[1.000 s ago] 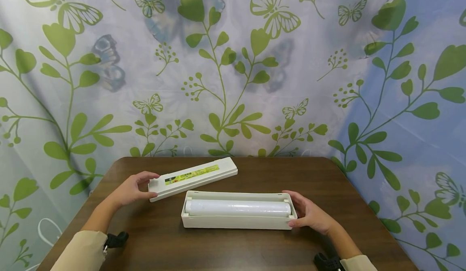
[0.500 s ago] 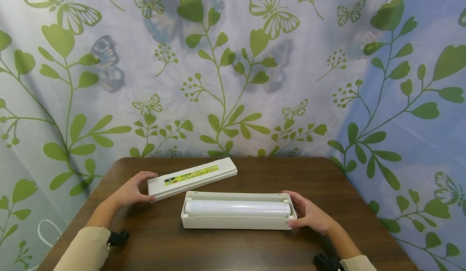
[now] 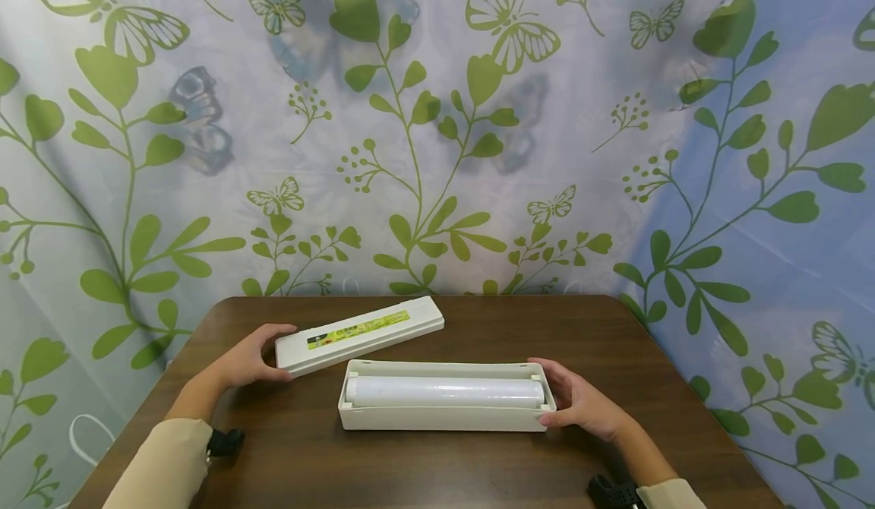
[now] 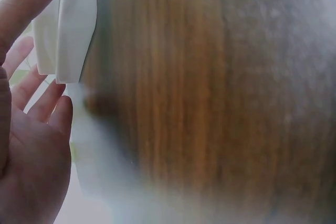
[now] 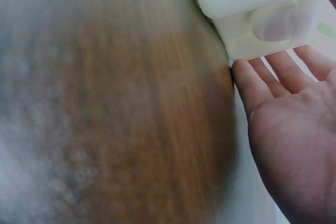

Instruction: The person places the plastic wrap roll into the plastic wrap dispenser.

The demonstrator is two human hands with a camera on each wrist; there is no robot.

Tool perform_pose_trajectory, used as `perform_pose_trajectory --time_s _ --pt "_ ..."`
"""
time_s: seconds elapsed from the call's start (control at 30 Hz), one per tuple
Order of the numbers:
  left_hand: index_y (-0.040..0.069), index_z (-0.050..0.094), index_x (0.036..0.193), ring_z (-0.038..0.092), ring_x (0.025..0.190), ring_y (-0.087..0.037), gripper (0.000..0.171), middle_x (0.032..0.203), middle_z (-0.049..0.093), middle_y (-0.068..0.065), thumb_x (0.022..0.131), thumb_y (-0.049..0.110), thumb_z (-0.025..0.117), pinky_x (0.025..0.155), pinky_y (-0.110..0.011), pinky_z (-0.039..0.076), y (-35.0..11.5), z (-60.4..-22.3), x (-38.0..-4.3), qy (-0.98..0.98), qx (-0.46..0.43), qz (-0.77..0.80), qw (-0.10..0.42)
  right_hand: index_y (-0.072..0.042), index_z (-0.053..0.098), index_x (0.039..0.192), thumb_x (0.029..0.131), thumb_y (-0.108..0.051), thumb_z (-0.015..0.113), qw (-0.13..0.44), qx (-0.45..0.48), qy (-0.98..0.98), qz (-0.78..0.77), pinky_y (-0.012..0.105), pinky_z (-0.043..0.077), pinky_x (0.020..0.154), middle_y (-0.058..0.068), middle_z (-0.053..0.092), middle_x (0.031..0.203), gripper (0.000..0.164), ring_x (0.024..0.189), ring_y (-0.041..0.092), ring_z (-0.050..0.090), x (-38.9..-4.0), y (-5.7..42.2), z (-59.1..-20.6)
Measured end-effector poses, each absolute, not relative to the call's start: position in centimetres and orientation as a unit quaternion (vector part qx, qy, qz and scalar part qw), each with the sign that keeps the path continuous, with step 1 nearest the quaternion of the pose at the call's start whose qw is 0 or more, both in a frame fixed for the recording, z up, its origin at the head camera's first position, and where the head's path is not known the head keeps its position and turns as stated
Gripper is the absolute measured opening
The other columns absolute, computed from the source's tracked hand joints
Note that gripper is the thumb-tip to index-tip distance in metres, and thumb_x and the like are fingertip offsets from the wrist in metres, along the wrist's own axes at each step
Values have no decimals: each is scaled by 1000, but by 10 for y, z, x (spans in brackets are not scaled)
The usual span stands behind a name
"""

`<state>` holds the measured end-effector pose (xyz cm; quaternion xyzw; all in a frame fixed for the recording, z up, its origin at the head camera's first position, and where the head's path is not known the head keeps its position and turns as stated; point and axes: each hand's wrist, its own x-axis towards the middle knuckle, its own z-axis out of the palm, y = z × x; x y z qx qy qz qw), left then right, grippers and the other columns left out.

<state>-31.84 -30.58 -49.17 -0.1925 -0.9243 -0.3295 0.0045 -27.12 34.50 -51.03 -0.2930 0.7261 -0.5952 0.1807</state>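
Observation:
A long white plastic box point(image 3: 444, 418) lies on the brown wooden table, its top off. Inside it rests a whitish, shiny roll that looks like cling film point(image 3: 447, 392). My right hand point(image 3: 584, 403) holds the box's right end, thumb at the front corner and fingers behind. In the right wrist view, the fingertips touch the lower edge of the box end point(image 5: 257, 19). Behind and to the left lies the white lid point(image 3: 417, 319), slanted, with a yellow-green label. My left hand point(image 3: 242, 358) grips its left end between thumb and fingers; the left wrist view shows that lid end point(image 4: 76, 30).
The table point(image 3: 424, 471) has rounded far corners. Right behind it hangs a curtain point(image 3: 437, 152) printed with green leaves and butterflies. A white cable loop point(image 3: 82, 437) shows past the table's left edge. Dark straps sit at both wrists.
My left thumb has shifted a little lower at the lid's end, and the left forearm has moved slightly right. The box, lid and right hand stay in place.

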Motion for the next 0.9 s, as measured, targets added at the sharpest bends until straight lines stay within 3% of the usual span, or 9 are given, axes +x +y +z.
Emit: perform_pose_trajectory --time_s 0.23,0.37,0.9 --pt "5 52 143 51 130 -37 88 143 52 -20 71 32 95 100 -43 48 -311 -498 -322 -917 -183 -355 -18 2 22 158 85 -1 78 184 -289 725 -597 34 57 95 34 36 152 92 124 11 57 -272 345 -511" --pt "5 50 145 50 133 -40 90 146 50 -21 72 31 94 100 -37 48 -310 -498 -322 -913 -182 -364 -27 2 22 158 85 -1 78 184 -289 726 -597 35 57 95 33 37 151 93 123 12 57 -271 345 -511" --pt "2 45 149 49 134 -41 95 147 51 -24 73 32 94 101 -40 46 -310 -499 -322 -921 -170 -349 -38 2 19 158 85 -3 78 188 -280 730 -595 33 56 97 33 36 153 94 124 11 57 -271 345 -510"
